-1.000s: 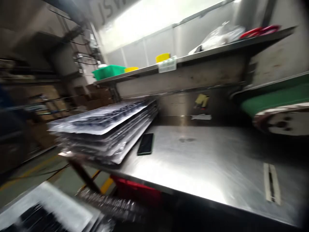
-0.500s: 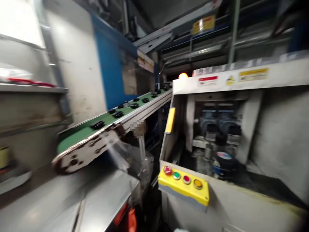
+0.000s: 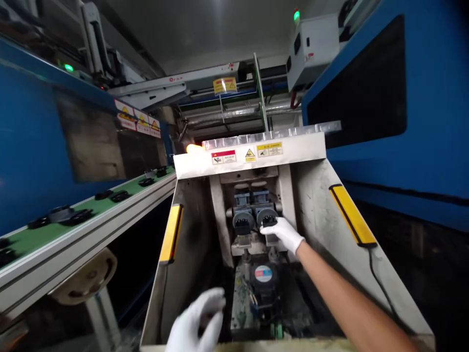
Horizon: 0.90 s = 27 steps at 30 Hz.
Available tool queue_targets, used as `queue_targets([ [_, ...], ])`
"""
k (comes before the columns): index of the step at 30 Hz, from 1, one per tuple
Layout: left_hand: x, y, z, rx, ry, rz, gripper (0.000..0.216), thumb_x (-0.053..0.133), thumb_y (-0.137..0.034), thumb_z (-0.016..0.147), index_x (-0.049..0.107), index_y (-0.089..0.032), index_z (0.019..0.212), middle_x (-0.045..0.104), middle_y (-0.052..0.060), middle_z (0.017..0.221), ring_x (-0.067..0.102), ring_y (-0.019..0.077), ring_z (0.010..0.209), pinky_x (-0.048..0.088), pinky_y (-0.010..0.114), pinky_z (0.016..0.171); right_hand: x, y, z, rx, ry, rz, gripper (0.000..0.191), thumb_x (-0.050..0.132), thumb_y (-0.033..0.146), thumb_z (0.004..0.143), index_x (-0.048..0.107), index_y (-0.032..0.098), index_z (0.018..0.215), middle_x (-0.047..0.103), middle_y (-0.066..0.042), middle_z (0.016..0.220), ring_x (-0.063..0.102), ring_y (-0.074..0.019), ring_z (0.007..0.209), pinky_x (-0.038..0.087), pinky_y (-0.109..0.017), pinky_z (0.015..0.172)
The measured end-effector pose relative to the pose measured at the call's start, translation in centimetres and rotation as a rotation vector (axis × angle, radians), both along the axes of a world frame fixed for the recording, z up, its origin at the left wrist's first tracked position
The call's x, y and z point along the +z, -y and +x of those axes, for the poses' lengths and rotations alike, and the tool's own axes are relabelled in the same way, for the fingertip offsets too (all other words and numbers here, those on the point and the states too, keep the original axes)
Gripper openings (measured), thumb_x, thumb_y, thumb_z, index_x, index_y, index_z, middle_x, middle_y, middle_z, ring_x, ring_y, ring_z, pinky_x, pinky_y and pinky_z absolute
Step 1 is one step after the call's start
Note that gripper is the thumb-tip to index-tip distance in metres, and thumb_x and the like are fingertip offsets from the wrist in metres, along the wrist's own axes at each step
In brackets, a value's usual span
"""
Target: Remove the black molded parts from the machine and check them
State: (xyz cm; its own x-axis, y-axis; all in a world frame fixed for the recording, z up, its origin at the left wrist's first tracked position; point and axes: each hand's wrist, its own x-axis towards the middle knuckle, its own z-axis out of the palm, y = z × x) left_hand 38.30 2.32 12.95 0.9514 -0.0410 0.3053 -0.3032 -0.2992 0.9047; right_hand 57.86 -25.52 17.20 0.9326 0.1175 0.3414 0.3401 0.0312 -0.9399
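Fingers point(image 3: 214, 299) of the gloved left hand point(image 3: 196, 325) are spread, holding nothing, near the machine bay's point(image 3: 315, 195) front edge. The right hand point(image 3: 285, 233) reaches deep inside, fingers pinching the right of two round fixtures point(image 3: 266, 217). Keep that grip light and square, clear of the left fixture point(image 3: 243, 221). Whether it is fully gripped cannot be determined; the left hand is blurred.

White cloth gloves point(image 3: 285, 233); scuffed, matt painted metal housing point(image 3: 315, 205).
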Motion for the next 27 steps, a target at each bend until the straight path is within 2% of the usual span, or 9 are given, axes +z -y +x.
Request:
queue_targets([
  [2,2.6,1.8,5.4,-0.051,0.017,-0.022,0.031,0.062,-0.028,0.088,0.059,-0.022,0.118,0.059,0.008,0.125,0.056,0.0258,0.114,0.047,0.048,0.096,-0.5,-1.4,1.6,0.015,-0.017,0.039,0.013,0.063,0.026,0.091,0.063,0.012,0.091,0.065,-0.001,0.085,0.064,-0.0134,0.072,0.055,-0.03,0.067],
  [5,5.6,4.2,12.8,-0.168,0.013,-0.072,0.04,0.066,-0.018,0.084,0.055,-0.016,0.122,0.06,0.009,0.124,0.057,0.0255,0.113,0.045,0.05,0.099,-1.5,-2.6,2.7,0.018,-0.021,0.084,0.014,0.063,0.025,0.091,0.062,0.012,0.085,0.063,0.002,0.076,0.06,-0.0102,0.061,0.053,-0.025,0.058],
  [7,6.5,5.5,16.5,-0.266,-0.02,-0.094,0.03,0.066,-0.016,0.084,0.059,-0.014,0.114,0.066,0.007,0.112,0.063,0.0223,0.101,0.049,0.046,0.093,-1.9,-2.7,3.1,0.013,-0.009,0.096,0.015,0.064,0.024,0.09,0.061,0.012,0.08,0.061,0.004,0.07,0.058,-0.0089,0.056,0.05,-0.023,0.054],
  [10,6.3,6.9,20.2,-0.381,-0.047,-0.096,0.008,0.064,-0.018,0.086,0.064,-0.011,0.091,0.068,0.001,0.085,0.066,0.0158,0.077,0.055,0.036,0.077,-2.0,-2.7,3.8,0.007,0.015,0.099,0.018,0.066,0.021,0.088,0.061,0.012,0.074,0.06,0.005,0.067,0.057,-0.0087,0.055,0.049,-0.022,0.053],
  [13,5.5,7.6,21.9,-0.428,-0.032,-0.114,0.012,0.064,-0.02,0.086,0.062,-0.012,0.078,0.061,-0.004,0.067,0.059,0.0106,0.059,0.052,0.026,0.06,-1.9,-3.0,4.2,-0.01,0.01,0.099,0.018,0.066,0.02,0.087,0.061,0.012,0.073,0.06,0.005,0.067,0.057,-0.0085,0.055,0.048,-0.021,0.051],
  [16,5.0,7.9,22.4,-0.414,-0.018,-0.174,0.016,0.063,-0.023,0.088,0.058,-0.013,0.076,0.055,-0.006,0.061,0.053,0.0084,0.052,0.047,0.022,0.051,-1.8,-3.2,4.2,-0.018,-0.001,0.107,0.017,0.067,0.02,0.087,0.061,0.012,0.074,0.06,0.005,0.068,0.056,-0.0082,0.055,0.048,-0.02,0.05],
  [22,5.8,8.2,21.8,-0.372,-0.077,-0.178,0.02,0.065,-0.025,0.086,0.057,-0.013,0.072,0.053,-0.006,0.06,0.05,0.0071,0.048,0.042,0.019,0.046,-1.6,-3.0,3.8,-0.001,-0.001,0.145,0.019,0.066,0.023,0.088,0.061,0.012,0.074,0.06,0.004,0.068,0.057,-0.0088,0.056,0.048,-0.021,0.052],
  [27,6.5,8.6,21.5,-0.334,-0.062,-0.191,0.02,0.065,-0.025,0.085,0.056,-0.013,0.072,0.052,-0.007,0.059,0.049,0.0074,0.049,0.042,0.02,0.048,-1.8,-3.0,3.9,-0.001,-0.005,0.165,0.02,0.066,0.024,0.088,0.061,0.012,0.073,0.06,0.005,0.067,0.057,-0.0087,0.054,0.049,-0.022,0.052],
])
